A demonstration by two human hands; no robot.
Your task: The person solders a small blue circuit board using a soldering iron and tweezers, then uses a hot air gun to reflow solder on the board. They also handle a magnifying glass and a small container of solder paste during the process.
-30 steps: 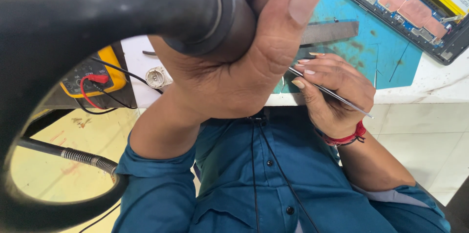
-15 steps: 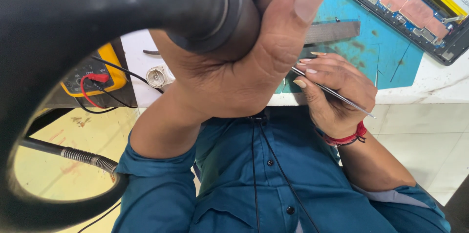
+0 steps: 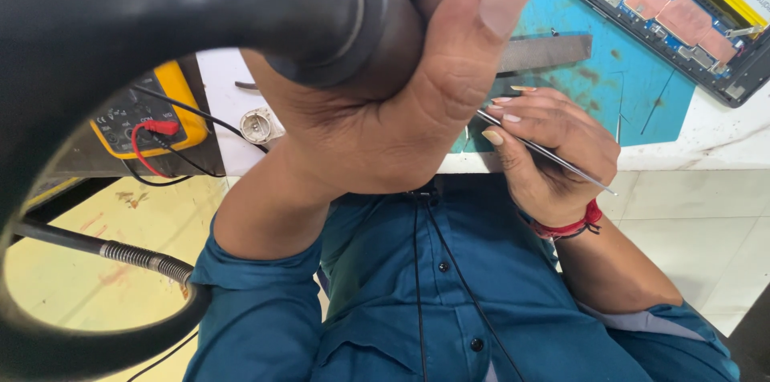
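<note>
My left hand [image 3: 385, 117] is wrapped around a thick black tube [image 3: 200, 5] very close to the camera; its thumb points up over the blue work mat [image 3: 642, 85]. My right hand [image 3: 553, 149] rests at the table's near edge and pinches thin metal tweezers [image 3: 553, 156] like a pen, their tips hidden behind my left hand. An opened tablet [image 3: 682, 13], with circuit boards and a yellow battery showing, lies at the far right of the mat, away from both hands.
A yellow multimeter [image 3: 136, 113] with red and black leads sits at the left on a dark stand. A small round metal part [image 3: 257, 125] lies on the white tabletop. A flat metal strip [image 3: 545, 53] rests on the mat. A flexible metal hose [image 3: 136, 258] runs lower left.
The black tube and my left hand have shifted slightly to the right in view. My right hand and the tweezers have barely moved.
</note>
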